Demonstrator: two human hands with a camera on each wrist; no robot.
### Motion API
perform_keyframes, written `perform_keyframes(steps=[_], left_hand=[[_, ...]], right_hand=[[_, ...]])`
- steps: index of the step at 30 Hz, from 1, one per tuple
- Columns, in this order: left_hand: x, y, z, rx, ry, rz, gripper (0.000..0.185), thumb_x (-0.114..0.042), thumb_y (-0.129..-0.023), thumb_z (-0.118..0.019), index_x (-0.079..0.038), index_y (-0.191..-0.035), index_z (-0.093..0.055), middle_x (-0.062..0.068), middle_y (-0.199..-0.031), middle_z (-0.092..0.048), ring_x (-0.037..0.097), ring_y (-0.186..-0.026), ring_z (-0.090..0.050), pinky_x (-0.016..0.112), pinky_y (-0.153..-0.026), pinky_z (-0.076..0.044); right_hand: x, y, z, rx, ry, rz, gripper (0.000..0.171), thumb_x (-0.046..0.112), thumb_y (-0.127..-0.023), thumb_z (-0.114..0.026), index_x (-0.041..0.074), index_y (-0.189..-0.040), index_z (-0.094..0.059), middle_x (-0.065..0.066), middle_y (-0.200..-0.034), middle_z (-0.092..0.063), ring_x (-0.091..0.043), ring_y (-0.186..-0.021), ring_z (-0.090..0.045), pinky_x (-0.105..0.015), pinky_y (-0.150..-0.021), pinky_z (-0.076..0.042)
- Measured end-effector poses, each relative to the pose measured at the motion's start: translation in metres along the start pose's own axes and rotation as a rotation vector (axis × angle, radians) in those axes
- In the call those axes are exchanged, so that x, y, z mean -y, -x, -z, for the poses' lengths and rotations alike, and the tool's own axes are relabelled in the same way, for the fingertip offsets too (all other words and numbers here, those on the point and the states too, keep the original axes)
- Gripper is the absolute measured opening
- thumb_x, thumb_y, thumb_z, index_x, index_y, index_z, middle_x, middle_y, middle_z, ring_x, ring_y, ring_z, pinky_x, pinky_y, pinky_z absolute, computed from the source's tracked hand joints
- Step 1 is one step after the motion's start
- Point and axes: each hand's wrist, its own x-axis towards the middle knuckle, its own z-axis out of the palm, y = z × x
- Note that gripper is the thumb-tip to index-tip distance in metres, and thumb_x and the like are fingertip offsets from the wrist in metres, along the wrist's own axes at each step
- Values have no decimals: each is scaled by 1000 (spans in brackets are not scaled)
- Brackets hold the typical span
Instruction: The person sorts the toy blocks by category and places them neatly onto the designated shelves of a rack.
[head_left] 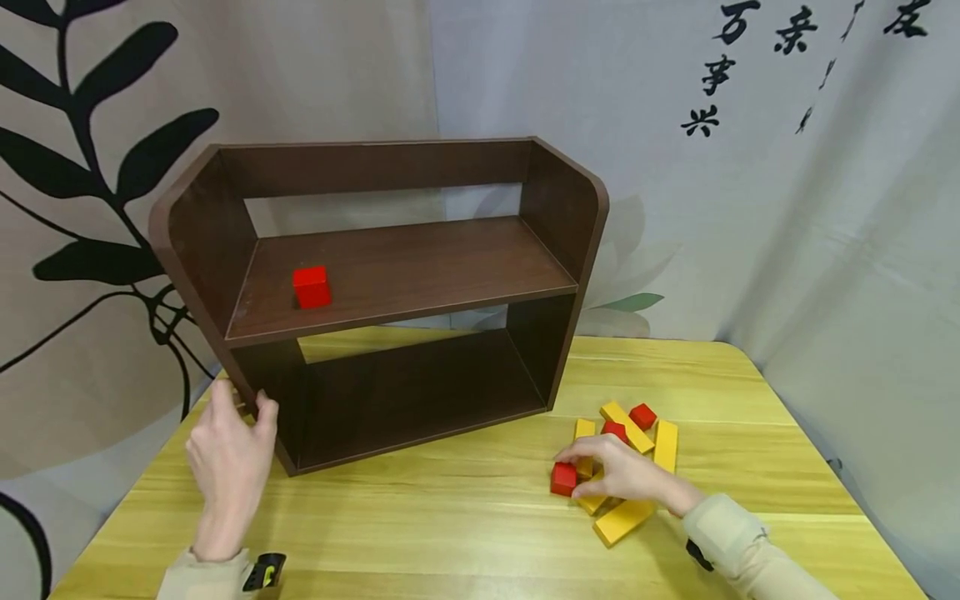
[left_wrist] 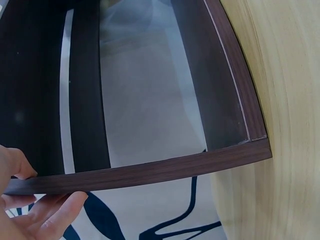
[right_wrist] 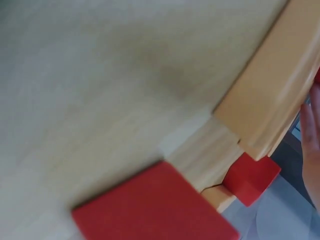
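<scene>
A person's two hands work at a yellow wooden bench (head_left: 465,508) set against pale printed curtains.

The right hand (head_left: 626,473) lies at about 4 o'clock on the bench, over a small heap of blocks. Its fingers and thumb curl around a red cube (head_left: 563,479), pinching it at the heap's 9 o'clock edge; the cube sits low on the bench surface, touching the yellow bars beside it. In the right wrist view that red cube (right_wrist: 155,207) fills the lower frame, blurred, with a yellow bar (right_wrist: 265,105) above it and a second red piece (right_wrist: 250,177) tucked under the bar.

The heap holds several yellow bars (head_left: 622,521) lying flat at odd angles and two more red cubes (head_left: 642,415) toward its 12 o'clock side.

The left hand (head_left: 228,458) is at about 8 o'clock, fingers straight and loosely spread, touching the front lower corner of a dark brown wooden shelf (head_left: 390,275). The left wrist view shows the fingers (left_wrist: 50,215) laid against the shelf's edge (left_wrist: 150,172), thumb on the other side of the panel.

The shelf stands upright near the bench's centre, tilted slightly. On its upper board, toward the 9 o'clock end, rests a single red block (head_left: 311,287), well apart from the heap.
</scene>
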Motion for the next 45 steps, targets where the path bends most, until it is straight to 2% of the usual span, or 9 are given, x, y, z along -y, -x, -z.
perform_keyframes(steps=[4, 10, 18, 25, 31, 39, 45], left_hand=[[0, 0, 0, -3, 0, -10, 16, -5, -83, -61, 6, -90, -51, 25, -66, -57, 39, -45, -50, 39, -39, -31], [1, 1, 0, -6, 3, -13, 17, -4, -83, -61, 6, -90, -51, 25, -66, -57, 39, -45, -49, 42, -39, -33], [2, 2, -1, -12, 4, -15, 17, -5, -83, -62, 6, -89, -51, 24, -65, -56, 38, -45, -49, 39, -39, -31], [2, 2, -1, -10, 7, -17, 17, -5, -83, -61, 6, -89, -51, 24, -64, -56, 37, -45, -49, 36, -41, -30], [3, 2, -1, -3, 4, -8, 16, -6, -83, -61, 6, -89, -51, 24, -65, -56, 39, -47, -50, 42, -40, -33], [2, 1, 0, -10, 9, -11, 17, -5, -83, -61, 6, -90, -51, 25, -66, -57, 43, -49, -51, 49, -41, -36], [2, 1, 1, -5, 8, -11, 17, -5, -83, -61, 7, -90, -51, 26, -67, -57, 43, -49, -52, 49, -41, -36]], right_hand=[[3, 0, -1, 2, 15, -19, 39, 21, -78, -77, 12, -115, -67, 2, -110, -69, -3, -91, -59, -23, -77, -52], [5, -3, -4, -19, 55, 9, 34, 19, -80, -75, 14, -113, -67, 4, -109, -69, -6, -96, -63, -26, -81, -53], [11, -13, -5, -144, 92, 12, 34, 21, -80, -76, 15, -111, -68, 3, -107, -70, -12, -94, -65, -32, -81, -55], [22, -27, 8, -203, 84, 2, 35, 22, -81, -74, 13, -114, -66, -2, -111, -70, -19, -99, -66, -36, -86, -54], [33, -47, 22, -301, 104, 78, 38, 16, -77, -78, 10, -113, -67, -3, -111, -70, -19, -98, -67, -35, -84, -55], [57, -77, 45, -412, 67, 183, 39, 12, -75, -79, 8, -111, -67, -6, -109, -70, -17, -93, -65, -34, -80, -55], [71, -98, 57, -480, 30, 255, 39, 10, -74, -80, 9, -110, -68, -6, -107, -71, -15, -92, -65, -32, -79, -55]])
